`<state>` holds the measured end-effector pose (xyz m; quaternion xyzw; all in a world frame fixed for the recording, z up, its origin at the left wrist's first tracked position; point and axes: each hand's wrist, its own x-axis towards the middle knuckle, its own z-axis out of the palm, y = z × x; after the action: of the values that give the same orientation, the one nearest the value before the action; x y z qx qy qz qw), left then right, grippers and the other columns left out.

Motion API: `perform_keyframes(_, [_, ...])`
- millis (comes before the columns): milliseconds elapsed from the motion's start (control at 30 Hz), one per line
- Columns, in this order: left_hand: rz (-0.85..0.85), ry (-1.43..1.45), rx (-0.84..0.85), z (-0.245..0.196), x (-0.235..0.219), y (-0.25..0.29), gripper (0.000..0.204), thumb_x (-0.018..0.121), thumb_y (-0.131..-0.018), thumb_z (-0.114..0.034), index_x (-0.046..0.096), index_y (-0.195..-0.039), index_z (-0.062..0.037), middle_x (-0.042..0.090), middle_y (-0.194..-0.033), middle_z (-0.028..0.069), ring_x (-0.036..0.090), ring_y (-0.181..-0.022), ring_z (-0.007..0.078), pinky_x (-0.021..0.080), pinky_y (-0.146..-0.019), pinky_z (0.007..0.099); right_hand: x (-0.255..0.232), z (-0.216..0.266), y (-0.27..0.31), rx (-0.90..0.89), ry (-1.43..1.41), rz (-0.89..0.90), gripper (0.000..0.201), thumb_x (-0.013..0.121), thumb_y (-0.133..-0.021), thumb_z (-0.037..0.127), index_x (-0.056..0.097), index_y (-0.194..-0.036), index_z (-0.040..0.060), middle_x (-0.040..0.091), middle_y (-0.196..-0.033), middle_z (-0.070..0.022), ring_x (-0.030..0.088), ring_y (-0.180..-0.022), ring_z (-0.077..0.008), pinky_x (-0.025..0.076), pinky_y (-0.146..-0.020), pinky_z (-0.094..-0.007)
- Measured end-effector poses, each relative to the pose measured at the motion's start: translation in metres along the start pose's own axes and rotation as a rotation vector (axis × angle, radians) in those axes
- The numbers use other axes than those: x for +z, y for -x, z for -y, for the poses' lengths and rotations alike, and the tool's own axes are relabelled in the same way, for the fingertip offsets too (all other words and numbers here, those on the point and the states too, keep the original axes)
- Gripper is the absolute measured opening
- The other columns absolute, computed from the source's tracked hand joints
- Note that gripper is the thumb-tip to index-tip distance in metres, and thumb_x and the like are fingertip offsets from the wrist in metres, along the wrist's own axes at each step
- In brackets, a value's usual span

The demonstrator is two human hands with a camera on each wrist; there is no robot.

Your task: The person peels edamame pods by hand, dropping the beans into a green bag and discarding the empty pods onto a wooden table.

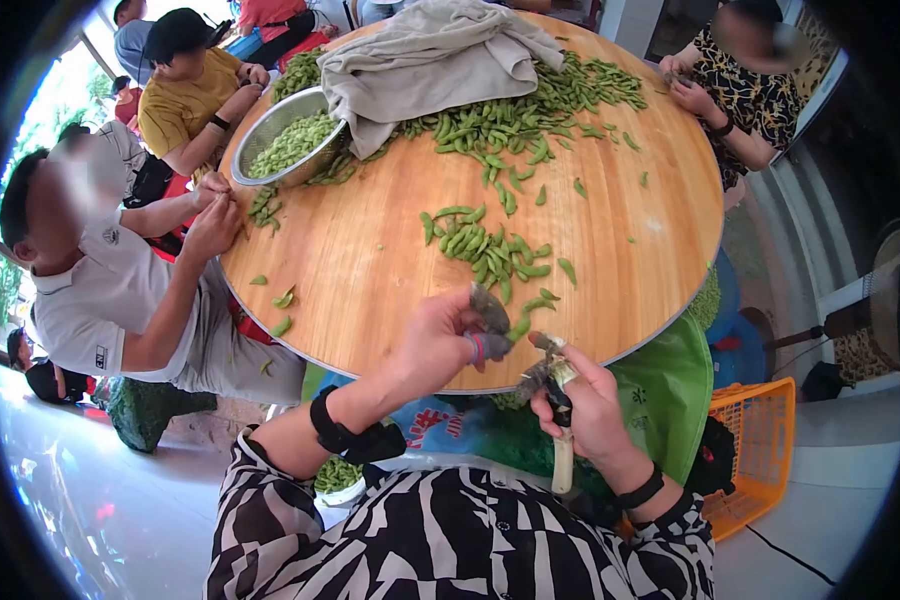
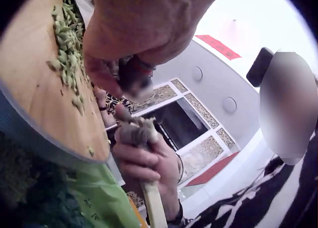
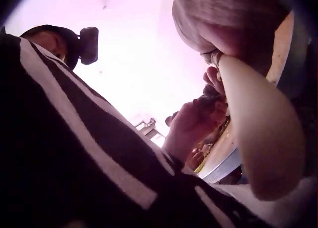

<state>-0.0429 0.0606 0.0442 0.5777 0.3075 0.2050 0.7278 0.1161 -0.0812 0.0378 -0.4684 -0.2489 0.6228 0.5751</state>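
Head view: left hand raised just off the near edge of the round wooden bench, wrist bent, taped fingertips pinching one green pod. Right hand lower and just beside it, fingers wrapped round a pale-handled knife, handle pointing down toward the striped lap, blade end up near the pod. Both grips clenched, left on the pod, right on the knife; black bands on both wrists.

Left wrist view: same right hand from below, fingers curled about the pale handle, bench edge to the left. Right wrist view: mostly striped sleeve and the handle close up; left hand dim beyond, grip hard to read there.

On the bench: small heap of pods just beyond the hands, larger spread farther back, steel bowl of shelled beans, grey cloth draped over the far pile. Other people seated round the rim. Green sack under the edge, orange crate on the pale floor at right.
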Motion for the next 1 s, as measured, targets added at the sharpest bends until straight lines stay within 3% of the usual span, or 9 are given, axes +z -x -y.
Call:
perform_keyframes(267, [0.074, 0.058, 0.137, 0.007, 0.009, 0.008, 0.017, 0.063, -0.083, 0.007, 0.059, -0.098, 0.0003, 0.066, -0.094, 0.0033, 0.060, -0.088, 0.0086, 0.050, -0.077, 0.0242, 0.012, 0.004, -0.001, -0.017, -0.046, 0.100, 0.046, 0.036, -0.098, 0.017, 0.035, -0.142, 0.0041, 0.052, -0.067, -0.0069, 0.043, -0.049, -0.0094, 0.035, -0.043, -0.0217])
perform_keyframes(467, [0.053, -0.008, 0.221, 0.008, 0.005, 0.010, 0.015, 0.061, -0.083, 0.008, 0.059, -0.097, 0.0027, 0.067, -0.095, 0.0071, 0.061, -0.089, 0.0098, 0.050, -0.080, 0.0264, 0.014, -0.003, -0.002, -0.052, -0.067, 0.126, 0.046, 0.037, -0.099, 0.019, 0.035, -0.142, 0.0038, 0.051, -0.064, -0.0058, 0.041, -0.047, -0.0091, 0.035, -0.042, -0.0215])
perform_keyframes(533, [0.094, -0.150, 0.244, 0.008, 0.001, 0.011, 0.017, 0.062, -0.083, 0.009, 0.060, -0.098, 0.0012, 0.067, -0.100, 0.0061, 0.062, -0.098, 0.0122, 0.051, -0.087, 0.0275, 0.012, -0.005, -0.002, -0.074, 0.027, 0.100, 0.047, 0.040, -0.100, 0.022, 0.035, -0.142, 0.0032, 0.050, -0.064, -0.0055, 0.040, -0.047, -0.0089, 0.034, -0.042, -0.0210])
perform_keyframes(667, [0.089, -0.174, 0.259, 0.010, 0.000, 0.011, 0.016, 0.062, -0.083, 0.009, 0.060, -0.096, 0.0015, 0.067, -0.099, 0.0066, 0.062, -0.099, 0.0120, 0.051, -0.086, 0.0276, 0.013, -0.004, -0.002, -0.086, -0.021, 0.140, 0.045, 0.044, -0.100, 0.022, 0.039, -0.140, 0.0022, 0.051, -0.068, -0.0046, 0.041, -0.048, -0.0078, 0.034, -0.042, -0.0203])
perform_keyframes(767, [0.092, -0.146, 0.264, 0.011, -0.001, 0.010, 0.017, 0.061, -0.082, 0.011, 0.060, -0.096, 0.0018, 0.067, -0.099, 0.0075, 0.063, -0.098, 0.0140, 0.051, -0.087, 0.0283, 0.015, -0.003, -0.003, -0.097, 0.030, 0.043, 0.041, 0.044, -0.099, 0.016, 0.043, -0.137, 0.0015, 0.052, -0.071, -0.0031, 0.042, -0.048, -0.0066, 0.034, -0.042, -0.0198])
perform_keyframes(833, [0.128, 0.080, 0.198, 0.015, -0.002, 0.007, 0.018, 0.060, -0.081, 0.013, 0.059, -0.096, 0.0017, 0.067, -0.098, 0.0086, 0.064, -0.097, 0.0164, 0.053, -0.082, 0.0279, 0.011, -0.004, -0.004, -0.117, 0.052, 0.061, 0.038, 0.044, -0.099, 0.014, 0.046, -0.135, 0.0007, 0.052, -0.074, -0.0023, 0.042, -0.049, -0.0058, 0.033, -0.041, -0.0192])
perform_keyframes(867, [0.127, 0.081, 0.196, 0.013, -0.004, 0.005, 0.018, 0.060, -0.081, 0.013, 0.059, -0.096, 0.0017, 0.067, -0.098, 0.0086, 0.064, -0.097, 0.0164, 0.053, -0.082, 0.0279, 0.011, -0.004, -0.004, -0.115, 0.051, 0.062, 0.038, 0.044, -0.099, 0.014, 0.046, -0.135, 0.0007, 0.052, -0.074, -0.0023, 0.042, -0.049, -0.0058, 0.033, -0.041, -0.0192])
perform_keyframes(933, [0.191, 0.186, 0.014, 0.010, -0.008, 0.003, 0.018, 0.060, -0.081, 0.012, 0.059, -0.096, 0.0013, 0.067, -0.098, 0.0100, 0.065, -0.093, 0.0170, 0.054, -0.073, 0.0271, 0.010, -0.002, -0.002, -0.079, -0.031, 0.088, 0.037, 0.043, -0.099, 0.013, 0.047, -0.133, 0.0000, 0.052, -0.074, -0.0032, 0.042, -0.049, -0.0060, 0.033, -0.041, -0.0189])
perform_keyframes(1000, [0.206, 0.292, -0.006, 0.018, -0.007, 0.002, 0.018, 0.061, -0.080, 0.012, 0.059, -0.094, 0.0005, 0.066, -0.096, 0.0095, 0.063, -0.086, 0.0147, 0.052, -0.068, 0.0263, 0.008, -0.001, 0.000, -0.038, -0.097, 0.112, 0.036, 0.043, -0.099, 0.013, 0.047, -0.132, -0.0001, 0.053, -0.074, -0.0038, 0.042, -0.049, -0.0060, 0.033, -0.041, -0.0188])
